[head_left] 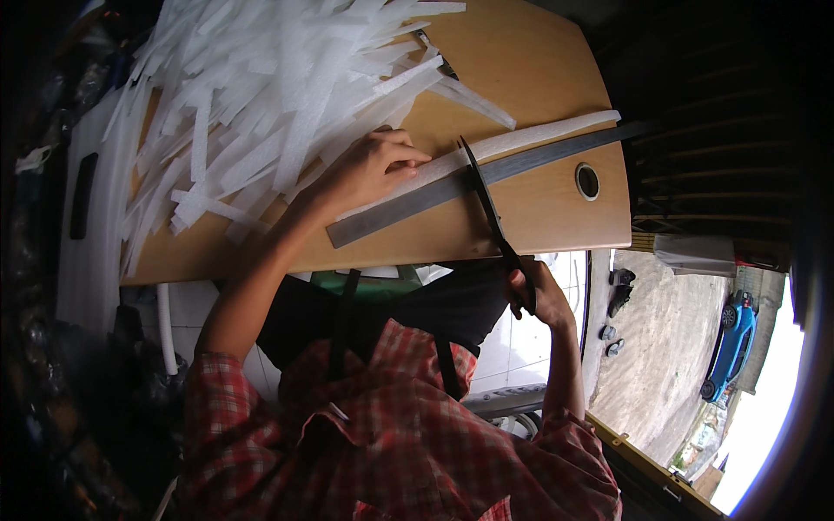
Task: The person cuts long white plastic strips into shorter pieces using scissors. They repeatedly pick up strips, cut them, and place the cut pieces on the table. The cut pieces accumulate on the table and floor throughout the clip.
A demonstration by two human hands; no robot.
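A long white foam strip [539,132] lies across the wooden table, alongside a flat dark grey ruler-like bar [400,206]. My left hand [375,165] rests on the strip's left part, fingers bent and pressed together on it. My right hand [546,293], beyond the table's near edge, is closed round the handle of a long black-bladed cutting tool [488,204]. Its blade points away from me and crosses over both the bar and the strip. Whether it is a knife or scissors I cannot tell.
A large heap of cut white foam strips [252,104] covers the table's left and far side. A small dark tool [437,54] lies partly among them. The wooden table [556,208] has a round ringed hole [587,181] at right. Beyond the doorway stands a blue car [730,347].
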